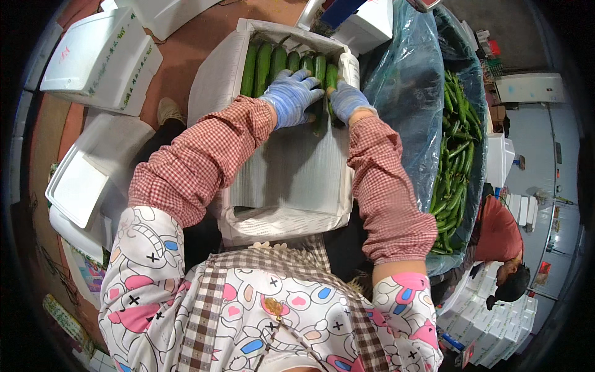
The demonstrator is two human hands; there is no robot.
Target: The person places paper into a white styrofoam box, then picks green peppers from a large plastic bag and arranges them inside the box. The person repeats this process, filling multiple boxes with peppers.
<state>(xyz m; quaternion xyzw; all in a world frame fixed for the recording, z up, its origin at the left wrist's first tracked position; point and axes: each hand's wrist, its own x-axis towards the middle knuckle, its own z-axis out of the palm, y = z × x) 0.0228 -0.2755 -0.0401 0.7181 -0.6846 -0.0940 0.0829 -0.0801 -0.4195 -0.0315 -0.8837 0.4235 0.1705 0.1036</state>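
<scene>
A white foam box lined with printed paper [283, 225] lies before me, a row of green cucumbers [262, 65] side by side in its far part. My left hand [292, 98], in a blue-and-white knit glove, rests across the middle cucumbers with its fingers spread. At the right end of the row, my right hand [348, 100], gloved alike, has its thumb over one cucumber [331, 76] and its fingers along the box's right side; the fingertips are hidden. Pale paper [290, 167] covers the nearer part of the box floor.
To the right, a large container lined with blue plastic [409, 93] holds many loose cucumbers [458, 181]. White foam boxes [100, 56] stand at the left, near a foam lid [76, 186]. A person in a red top [499, 230] is at the far right, beside stacked white boxes [492, 316].
</scene>
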